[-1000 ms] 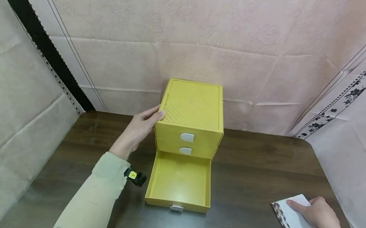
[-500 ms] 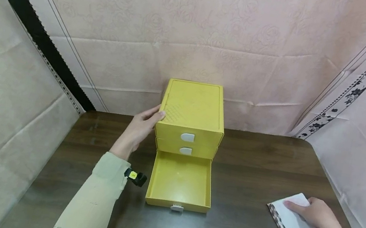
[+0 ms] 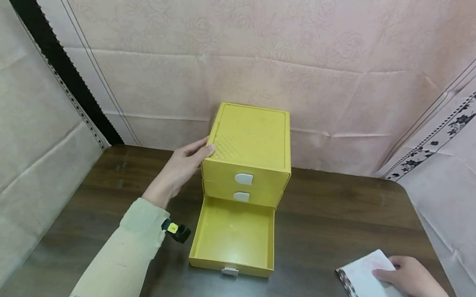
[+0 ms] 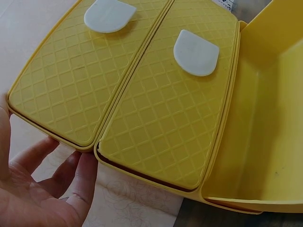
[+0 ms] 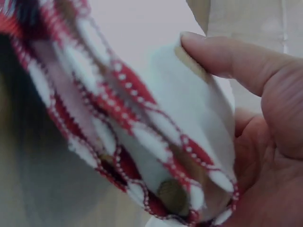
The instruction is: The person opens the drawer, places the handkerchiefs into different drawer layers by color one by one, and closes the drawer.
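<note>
A yellow drawer unit (image 3: 249, 137) stands at the back of the table, its bottom drawer (image 3: 237, 232) pulled out and the upper two closed. My left hand (image 3: 179, 170) rests against the unit's left side, thumb at the top edge. In the left wrist view, slightly bent fingers (image 4: 85, 177) touch the side wall. Over at the right, my right hand (image 3: 410, 280) pinches a folded white cloth (image 3: 373, 287), thumb on top and fingers beneath. The right wrist view shows the cloth's layered red-and-white stitched edges (image 5: 137, 99).
The dark wooden table (image 3: 298, 295) is bounded by pale patterned fabric at the back (image 3: 286, 30) and both sides. White tabs (image 3: 244, 178) serve as drawer handles. The open drawer's front (image 3: 209, 264) juts toward me, with nothing lying inside.
My right hand has moved the folded cloth a little to the left. My left hand and the drawer unit have stayed in place.
</note>
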The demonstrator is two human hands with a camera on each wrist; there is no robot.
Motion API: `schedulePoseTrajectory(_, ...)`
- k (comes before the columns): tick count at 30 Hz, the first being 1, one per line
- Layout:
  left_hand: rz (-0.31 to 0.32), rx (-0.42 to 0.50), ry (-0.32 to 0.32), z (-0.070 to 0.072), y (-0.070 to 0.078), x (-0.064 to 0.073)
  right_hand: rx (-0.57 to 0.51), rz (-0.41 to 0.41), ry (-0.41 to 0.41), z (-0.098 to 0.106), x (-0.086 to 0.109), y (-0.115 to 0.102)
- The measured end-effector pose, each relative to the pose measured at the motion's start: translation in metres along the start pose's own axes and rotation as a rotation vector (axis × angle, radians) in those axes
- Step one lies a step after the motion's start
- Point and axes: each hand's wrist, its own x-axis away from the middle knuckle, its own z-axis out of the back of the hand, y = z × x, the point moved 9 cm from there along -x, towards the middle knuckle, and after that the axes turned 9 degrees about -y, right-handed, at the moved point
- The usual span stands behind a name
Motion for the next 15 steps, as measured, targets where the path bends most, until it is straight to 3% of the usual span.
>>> schedulePoseTrajectory(8,0.016,-0.027,-0.004,-0.007,0.017,0.013,0.049,0.176,0.051,0.005,0.011,-0.049)
schedulePoseTrajectory(15,0.011,-0.005,0.001,-0.002,0.002,0.002,0.068,0.318,0.162,0.014,0.023,-0.091)
